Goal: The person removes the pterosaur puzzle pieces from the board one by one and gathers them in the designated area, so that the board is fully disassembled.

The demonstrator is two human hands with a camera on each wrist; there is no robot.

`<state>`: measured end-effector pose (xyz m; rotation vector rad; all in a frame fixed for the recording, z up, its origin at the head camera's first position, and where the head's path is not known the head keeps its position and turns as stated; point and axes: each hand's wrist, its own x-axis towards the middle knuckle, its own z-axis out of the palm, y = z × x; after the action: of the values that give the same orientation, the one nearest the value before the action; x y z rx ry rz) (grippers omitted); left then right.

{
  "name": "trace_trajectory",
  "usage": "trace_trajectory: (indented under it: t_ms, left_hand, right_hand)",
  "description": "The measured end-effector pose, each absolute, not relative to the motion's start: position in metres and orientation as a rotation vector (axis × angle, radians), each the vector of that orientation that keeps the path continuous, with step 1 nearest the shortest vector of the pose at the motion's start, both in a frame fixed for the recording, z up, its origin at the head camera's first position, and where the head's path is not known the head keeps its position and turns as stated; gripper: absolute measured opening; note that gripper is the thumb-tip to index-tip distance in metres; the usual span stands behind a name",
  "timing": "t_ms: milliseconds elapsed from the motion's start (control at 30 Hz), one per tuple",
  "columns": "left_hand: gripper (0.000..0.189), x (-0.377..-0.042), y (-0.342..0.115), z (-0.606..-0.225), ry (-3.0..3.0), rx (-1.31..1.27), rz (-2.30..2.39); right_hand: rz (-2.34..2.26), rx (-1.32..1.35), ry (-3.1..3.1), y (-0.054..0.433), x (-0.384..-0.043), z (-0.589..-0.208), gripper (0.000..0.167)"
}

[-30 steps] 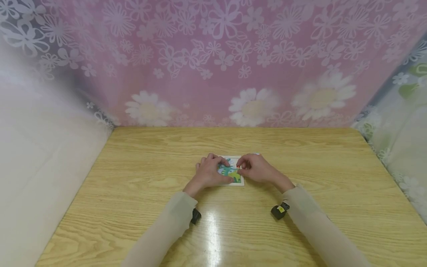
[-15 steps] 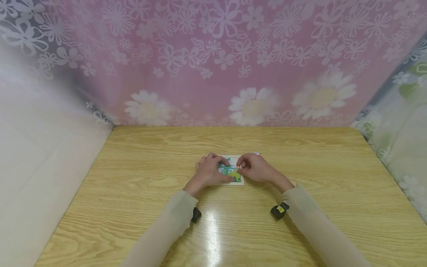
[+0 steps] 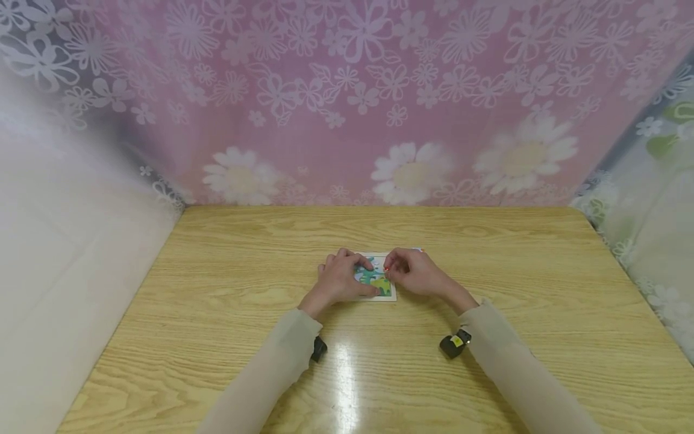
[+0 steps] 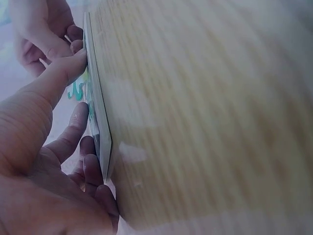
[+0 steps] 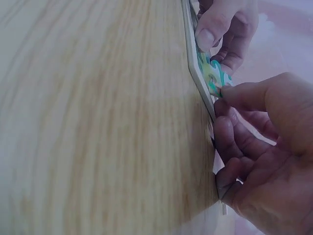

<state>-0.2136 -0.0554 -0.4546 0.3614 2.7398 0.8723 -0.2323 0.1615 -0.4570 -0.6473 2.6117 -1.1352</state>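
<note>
A small white-bordered puzzle board [image 3: 394,298] with a green dinosaur picture lies flat on the table. My left hand [image 3: 340,277] rests over its left part, thumb near the front border and fingers spread toward the back. In the head view my right hand [image 3: 416,272] is at the board's right edge, pinching a small puzzle piece [image 5: 215,78] between thumb and fingertips. That piece shows green and pale yellow in the right wrist view and stands tilted up from the board. A red spot shows by the right fingertips; most of the held part is hidden.
Behind the right hand, a colourful corner of another flat piece [image 3: 418,249] shows. The wood-grain table [image 3: 244,361] extends around the board. A pink floral curtain [image 3: 325,120] hangs at its back edge, with pale sheets at both sides.
My right fingertips shift slightly at the board's right side, and the red spot beside them shows a bit differently. The left hand and the board stay in place.
</note>
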Motion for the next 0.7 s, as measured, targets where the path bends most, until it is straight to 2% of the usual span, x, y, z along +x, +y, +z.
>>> trace_trajectory:
  t_ms: [700]
  left_hand:
    - [0.041,-0.2130,-0.0549,-0.4533,2.752,0.363,0.850]
  right_hand:
    - [-1.161,-0.479,2.590,0.1577,-0.2338,-0.4537,0.010]
